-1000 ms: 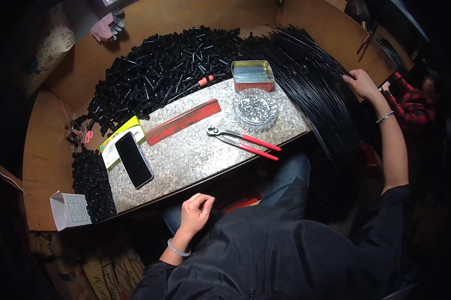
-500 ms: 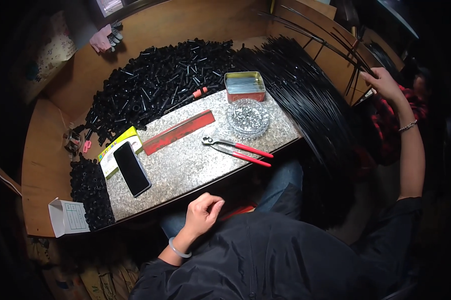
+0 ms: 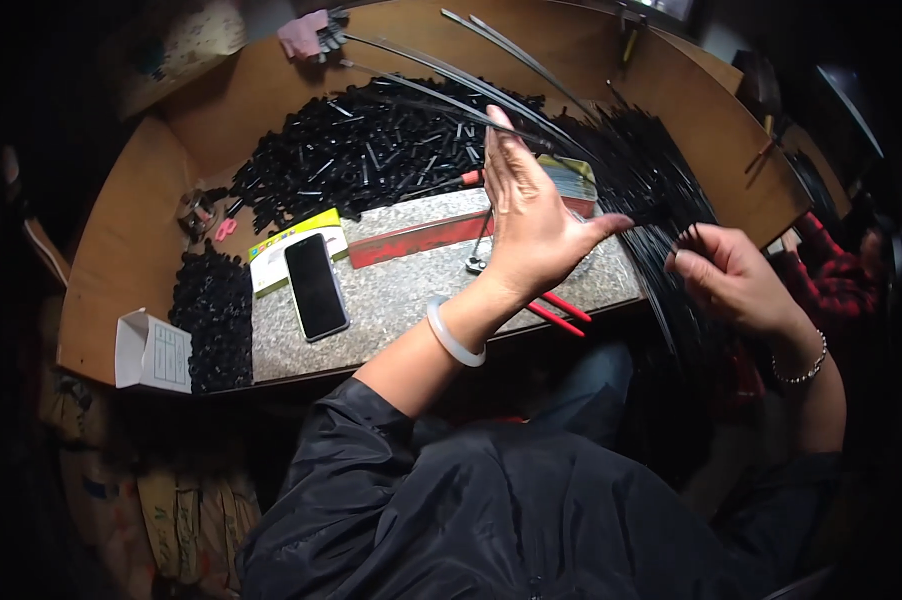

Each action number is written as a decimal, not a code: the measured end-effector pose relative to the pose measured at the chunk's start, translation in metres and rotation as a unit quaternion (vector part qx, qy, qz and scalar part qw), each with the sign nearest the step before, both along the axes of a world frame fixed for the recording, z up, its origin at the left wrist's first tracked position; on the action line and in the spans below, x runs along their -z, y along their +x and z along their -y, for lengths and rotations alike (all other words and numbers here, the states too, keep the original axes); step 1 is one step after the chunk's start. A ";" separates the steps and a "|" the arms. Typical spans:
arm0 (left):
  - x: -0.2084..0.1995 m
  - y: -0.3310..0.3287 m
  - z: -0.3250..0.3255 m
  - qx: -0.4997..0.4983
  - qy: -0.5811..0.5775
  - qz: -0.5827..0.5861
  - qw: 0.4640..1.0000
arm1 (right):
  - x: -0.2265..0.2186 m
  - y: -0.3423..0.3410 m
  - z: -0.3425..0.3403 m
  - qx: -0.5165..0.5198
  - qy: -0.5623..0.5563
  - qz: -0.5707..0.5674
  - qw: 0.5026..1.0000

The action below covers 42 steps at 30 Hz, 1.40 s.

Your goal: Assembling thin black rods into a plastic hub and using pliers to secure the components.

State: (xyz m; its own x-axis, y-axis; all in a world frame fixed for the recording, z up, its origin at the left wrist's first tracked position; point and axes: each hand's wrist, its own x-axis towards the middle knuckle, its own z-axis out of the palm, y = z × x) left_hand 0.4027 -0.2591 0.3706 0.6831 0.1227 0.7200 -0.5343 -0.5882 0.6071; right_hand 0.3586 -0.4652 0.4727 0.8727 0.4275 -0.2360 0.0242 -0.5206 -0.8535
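My right hand (image 3: 736, 277) is closed round the near ends of several long thin black rods (image 3: 471, 82). They fan up and leftward over the bench, bending slightly. My left hand (image 3: 536, 225) is raised above the speckled worktop (image 3: 391, 295), fingers stretched upward and thumb spread to the right. Its fingertips are close to the rods; whether they touch cannot be made out. Beneath that hand lie red-handled pliers (image 3: 568, 300), partly covered. A red metal bar (image 3: 411, 242) runs behind the wrist. The tin (image 3: 575, 182) of thin wires is partly hidden, and the round clear dish mostly so.
A black phone (image 3: 318, 288) leans by a yellow-green box (image 3: 271, 262). Black tubular parts (image 3: 361, 150) heap behind the worktop, small black pieces (image 3: 211, 320) at left. More black rods (image 3: 661, 170) lie at right. A white carton (image 3: 154, 350) stands front left. A person's checked sleeve (image 3: 839, 265) shows far right.
My left hand has risen from my lap to above the worktop and opened. My right hand has come inward and lower, swinging the rods leftward over the bench. The view has shifted.
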 end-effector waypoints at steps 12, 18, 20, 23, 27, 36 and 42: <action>0.001 -0.052 -0.087 -0.002 -0.130 0.010 0.991 | 0.022 -0.007 -0.045 -0.085 0.141 -0.026 0.986; -0.019 -0.082 -0.104 0.148 -0.286 -0.057 0.945 | 0.019 -0.002 -0.065 -0.091 0.116 0.096 0.984; -0.024 -0.084 -0.106 0.187 -0.310 -0.158 0.918 | 0.020 -0.006 -0.072 -0.091 0.115 0.078 0.986; -0.018 -0.073 -0.103 0.261 -0.364 -0.166 0.879 | 0.027 -0.008 -0.079 -0.114 0.054 0.144 0.982; -0.013 -0.071 -0.102 0.283 -0.395 -0.123 0.865 | 0.027 -0.012 -0.087 -0.116 0.103 0.047 0.987; 0.003 -0.099 -0.145 -0.078 -0.093 0.011 0.993 | 0.025 -0.019 -0.092 -0.111 0.153 0.004 0.982; 0.000 -0.084 -0.126 0.303 -0.206 -0.079 0.927 | 0.030 -0.023 -0.108 -0.153 0.126 -0.055 0.979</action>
State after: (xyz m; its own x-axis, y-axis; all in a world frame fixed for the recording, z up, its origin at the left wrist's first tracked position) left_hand 0.3192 -0.1331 0.3707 0.8094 -0.0752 0.5824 -0.5762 0.0900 0.8124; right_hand 0.3352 -0.3576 0.4422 0.6698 0.7215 -0.1756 0.0460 -0.2764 -0.9600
